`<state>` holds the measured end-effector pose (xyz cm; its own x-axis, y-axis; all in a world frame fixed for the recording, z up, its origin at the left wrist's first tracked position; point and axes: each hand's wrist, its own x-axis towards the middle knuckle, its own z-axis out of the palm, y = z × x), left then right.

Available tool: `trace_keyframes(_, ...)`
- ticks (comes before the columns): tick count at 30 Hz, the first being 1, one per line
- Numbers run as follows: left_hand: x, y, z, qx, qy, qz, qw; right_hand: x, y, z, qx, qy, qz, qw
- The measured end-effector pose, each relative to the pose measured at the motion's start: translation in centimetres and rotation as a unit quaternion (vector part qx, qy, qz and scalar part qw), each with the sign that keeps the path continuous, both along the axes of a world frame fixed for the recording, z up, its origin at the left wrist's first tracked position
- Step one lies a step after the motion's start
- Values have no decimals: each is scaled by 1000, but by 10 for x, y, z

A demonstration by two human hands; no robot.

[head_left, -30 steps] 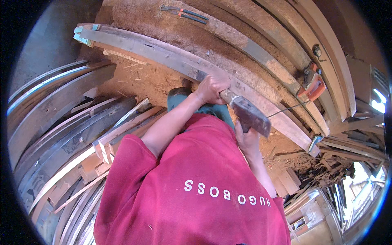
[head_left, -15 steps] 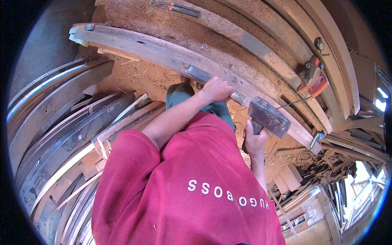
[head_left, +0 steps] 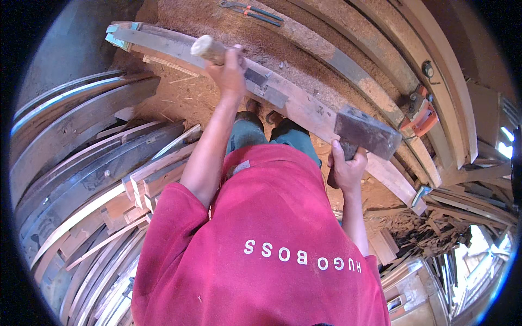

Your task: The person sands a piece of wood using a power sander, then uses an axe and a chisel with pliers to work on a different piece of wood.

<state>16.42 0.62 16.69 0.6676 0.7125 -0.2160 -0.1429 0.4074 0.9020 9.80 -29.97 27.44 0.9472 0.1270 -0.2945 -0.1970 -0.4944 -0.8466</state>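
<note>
My left hand [head_left: 229,71] is stretched forward and closed around a chisel with a pale wooden handle [head_left: 209,49], held over a long grey wooden plank [head_left: 309,111]. The plank runs diagonally from upper left to lower right, and two rectangular notches [head_left: 265,88] are cut into it just right of that hand. My right hand [head_left: 346,166] grips the shaft of a hammer with a heavy block-shaped steel head [head_left: 367,132], held above the plank's right part. My red shirt fills the lower middle of the view.
Curved stacks of wooden slats and boards [head_left: 103,179] lie at the left. An orange tool [head_left: 420,115] rests on timber at the right, and pliers [head_left: 251,10] lie at the top. Sawdust covers the ground; wood scraps [head_left: 435,233] pile at lower right.
My left hand has moved up and left along the plank with the chisel. The hammer in my right hand has swung away to the right and lower.
</note>
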Motion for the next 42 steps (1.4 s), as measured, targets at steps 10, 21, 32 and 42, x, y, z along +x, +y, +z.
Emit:
trace_keyframes(10,-6,-8,-30,89,58,101,989,50,73,42,9,1,124,992)
trace_keyframes(21,-16,-30,-29,222,28,142,964,100,123,84,23,-102,277,955)
trace_keyframes(32,-10,-38,-25,228,-6,142,963,137,172,79,-178,-157,515,824)
trace_keyframes(42,-8,-39,-37,228,38,98,968,171,218,197,71,-717,322,614)
